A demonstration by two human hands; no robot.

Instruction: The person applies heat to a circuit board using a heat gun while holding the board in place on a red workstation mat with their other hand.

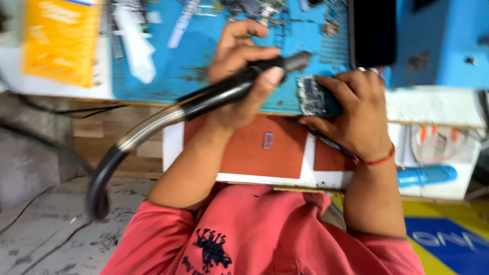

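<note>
The head camera looked down on a small circuit board (pixel 311 95), gripped at its right edge by the right hand (pixel 356 114) and pressed against the near edge of a blue work mat (pixel 204 66). The left hand (pixel 239 76) was clenched around the black handle of a hot-air tool (pixel 239 86), thumb laid along the top, with the metal nozzle aimed at the board's left edge, just beside it. From the handle a thick black hose (pixel 109 168) curved down to the left and looped towards the floor.

A red thread (pixel 379 160) circled the right wrist, and a thin dark tool, perhaps a pen or tweezers, seemed tucked under that hand; blur kept me from telling which. Under both forearms lay a red-brown panel with white borders (pixel 244 153). Farther back on the tabletop sat a yellow box (pixel 58 40), a white tool (pixel 135 46), a scatter of small parts, and a black phone (pixel 373 30). A blue-handled tool (pixel 425 175) rested at the right.

To my eye the risk was plain: the right fingers sat so near the nozzle that hot air could scorch them. The heavy hose might also tug the nozzle off its mark, and the board could slip.
</note>
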